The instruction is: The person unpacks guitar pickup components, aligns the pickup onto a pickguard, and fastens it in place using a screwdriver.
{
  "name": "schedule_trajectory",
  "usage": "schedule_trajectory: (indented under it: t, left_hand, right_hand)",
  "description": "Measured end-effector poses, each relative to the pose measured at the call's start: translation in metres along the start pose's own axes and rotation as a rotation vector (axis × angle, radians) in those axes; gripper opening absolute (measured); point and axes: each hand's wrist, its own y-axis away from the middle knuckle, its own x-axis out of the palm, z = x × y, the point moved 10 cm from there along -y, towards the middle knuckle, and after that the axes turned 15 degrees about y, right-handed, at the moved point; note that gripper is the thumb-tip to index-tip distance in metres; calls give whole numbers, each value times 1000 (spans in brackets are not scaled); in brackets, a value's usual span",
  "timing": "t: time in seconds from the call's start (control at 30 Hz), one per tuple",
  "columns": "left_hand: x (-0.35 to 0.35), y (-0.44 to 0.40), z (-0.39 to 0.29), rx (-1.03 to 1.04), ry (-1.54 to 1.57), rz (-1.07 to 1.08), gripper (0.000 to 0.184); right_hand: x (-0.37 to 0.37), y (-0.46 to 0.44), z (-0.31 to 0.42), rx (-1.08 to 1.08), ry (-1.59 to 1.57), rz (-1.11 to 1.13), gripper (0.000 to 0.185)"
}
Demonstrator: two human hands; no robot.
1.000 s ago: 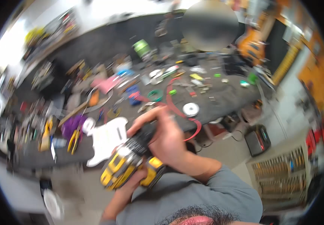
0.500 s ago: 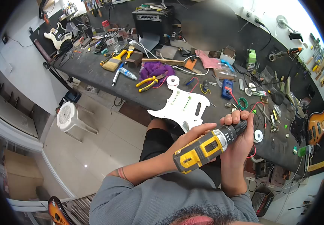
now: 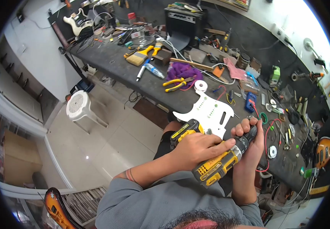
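A cluttered black bench (image 3: 149, 89) runs from 10 o'clock round to 4 o'clock about a seated worker, directions taken from the drill's body. At 10 o'clock, well apart on the floor, stands a white stool (image 3: 78, 105); a black amp (image 3: 184, 23) sits toward the bench's back, between 11 and 12. A sunburst guitar (image 3: 325, 152) shows at 3 o'clock. The white pickguard (image 3: 207, 110) lies at 12 o'clock, by the near edge.

Held over the lap, the yellow-and-black drill (image 3: 216, 166) is in the grip of 2 hands, its nose aimed at 1 o'clock. The left hand (image 3: 195, 150) is closed over its handle, the battery jutting at 10 o'clock of the knuckles; the right hand (image 3: 250, 141) has its fingers curled around the chuck (image 3: 250, 134).

Yellow-handled pliers (image 3: 178, 84) rest at 11 o'clock, a blue meter (image 3: 250, 102) at 1, and 2 white spools (image 3: 200, 86) (image 3: 272, 152) at 12 and 3.
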Motion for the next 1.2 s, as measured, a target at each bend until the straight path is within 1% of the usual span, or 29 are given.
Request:
schedule_trajectory:
  t: [0.07, 0.1, 0.3, 0.5, 0.6, 0.8, 0.9, 1.07, 1.1, 1.17, 1.2]
  left_hand:
    - [-4, 6, 1, 0, -43, 15, 73]
    - [-8, 6, -1, 21, -47, -12, 71]
    - [-19, 20, 4, 2, -34, -28, 72]
    - [-34, 28, 8, -10, -3, -69, 74]
    - [-36, 33, 12, -40, -48, -32, 71]
    - [-48, 42, 11, -29, -21, -94, 78]
    - [-50, 46, 11, -25, 2, -118, 79]
    - [-45, 54, 16, -54, 37, -76, 85]
    - [-45, 55, 16, -61, 62, -72, 86]
    - [-44, 56, 16, -78, 113, -62, 88]
    - [-46, 56, 17, -97, 196, -90, 88]
  right_hand:
    - [4, -1, -4, 10, 53, -7, 31]
    - [7, -1, -7, 15, 69, -27, 31]
    - [16, -2, -17, 24, 152, -120, 34]
    - [27, -5, -27, 7, 205, -137, 33]
    - [35, -6, -32, 12, 222, -149, 33]
    - [55, -4, -43, 24, 206, -137, 32]
    - [63, -8, -48, 11, 144, -50, 31]
    - [70, -10, -59, 108, 37, 122, 12]
    - [70, -10, -61, 136, 9, 154, 10]
    - [69, -14, -61, 135, -37, 263, 13]
    - [73, -13, -61, 135, -60, 316, 16]
